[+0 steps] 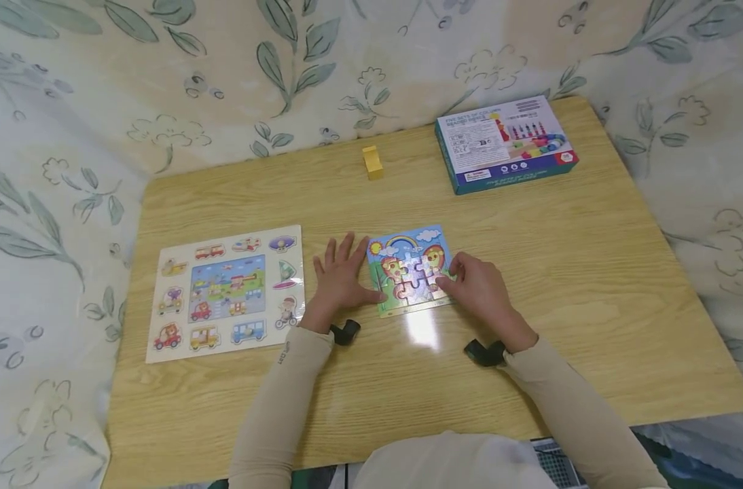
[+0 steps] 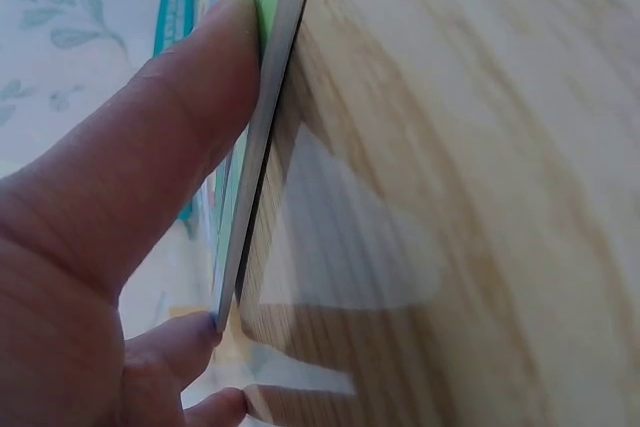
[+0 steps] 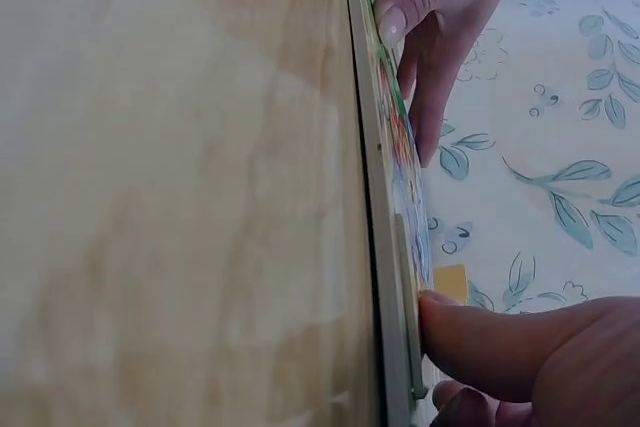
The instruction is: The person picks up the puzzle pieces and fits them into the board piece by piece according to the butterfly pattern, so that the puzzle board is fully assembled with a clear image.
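A small jigsaw puzzle with a rainbow, a sun and cartoon figures lies flat on the table. My left hand is spread at its left edge, the thumb resting on the lower left corner and the other fingers stretched along the side. At the right edge, my right hand has its fingers curled and its thumb on a puzzle piece. That piece sits slightly raised above the board in the right wrist view. What the right fingertips touch is partly hidden.
To the left lies a white vehicle puzzle board. A yellow block stands at the back, and a boxed bead set lies at the back right. A leaf-patterned cloth hangs behind the wooden table.
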`<action>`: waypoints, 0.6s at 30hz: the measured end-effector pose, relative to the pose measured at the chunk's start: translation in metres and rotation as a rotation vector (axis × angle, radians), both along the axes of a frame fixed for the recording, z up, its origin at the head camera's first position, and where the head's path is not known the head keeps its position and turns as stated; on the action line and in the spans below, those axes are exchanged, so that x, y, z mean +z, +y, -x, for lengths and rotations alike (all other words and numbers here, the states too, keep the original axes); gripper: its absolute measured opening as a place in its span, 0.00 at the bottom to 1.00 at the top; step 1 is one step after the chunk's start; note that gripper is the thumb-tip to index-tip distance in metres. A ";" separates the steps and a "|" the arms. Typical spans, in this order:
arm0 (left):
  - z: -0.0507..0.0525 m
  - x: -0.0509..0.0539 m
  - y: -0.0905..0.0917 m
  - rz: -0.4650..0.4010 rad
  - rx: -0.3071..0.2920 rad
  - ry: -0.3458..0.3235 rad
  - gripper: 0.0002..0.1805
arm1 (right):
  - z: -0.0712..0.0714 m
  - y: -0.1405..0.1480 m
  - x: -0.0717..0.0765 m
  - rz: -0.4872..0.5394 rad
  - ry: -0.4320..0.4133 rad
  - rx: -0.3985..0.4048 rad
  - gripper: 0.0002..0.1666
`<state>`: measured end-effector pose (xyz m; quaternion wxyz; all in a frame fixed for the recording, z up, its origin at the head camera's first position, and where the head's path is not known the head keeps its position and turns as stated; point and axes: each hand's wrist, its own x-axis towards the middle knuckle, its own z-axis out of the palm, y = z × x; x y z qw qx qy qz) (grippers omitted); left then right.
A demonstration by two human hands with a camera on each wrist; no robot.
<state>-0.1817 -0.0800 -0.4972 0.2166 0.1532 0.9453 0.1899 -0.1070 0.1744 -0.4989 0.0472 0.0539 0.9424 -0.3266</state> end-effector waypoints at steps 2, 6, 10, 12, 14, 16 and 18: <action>0.001 0.001 0.000 0.003 -0.002 -0.002 0.66 | 0.001 -0.001 0.000 0.004 0.015 0.000 0.17; 0.002 0.003 -0.001 0.028 0.005 -0.013 0.66 | 0.002 -0.003 -0.002 0.028 0.057 0.009 0.14; 0.002 0.003 -0.001 0.033 0.011 -0.020 0.66 | 0.001 -0.005 -0.004 0.029 0.076 0.001 0.13; 0.002 0.003 0.000 0.027 0.012 -0.019 0.66 | -0.001 -0.007 -0.003 0.018 0.081 -0.013 0.14; 0.002 0.003 0.000 0.023 0.011 -0.014 0.65 | -0.003 -0.008 -0.003 0.004 0.083 -0.024 0.14; 0.002 0.005 0.000 0.019 0.012 -0.009 0.65 | -0.003 -0.010 -0.001 -0.006 0.082 -0.032 0.16; 0.002 0.006 0.000 0.015 0.015 -0.006 0.65 | -0.003 -0.011 -0.001 -0.016 0.083 -0.031 0.17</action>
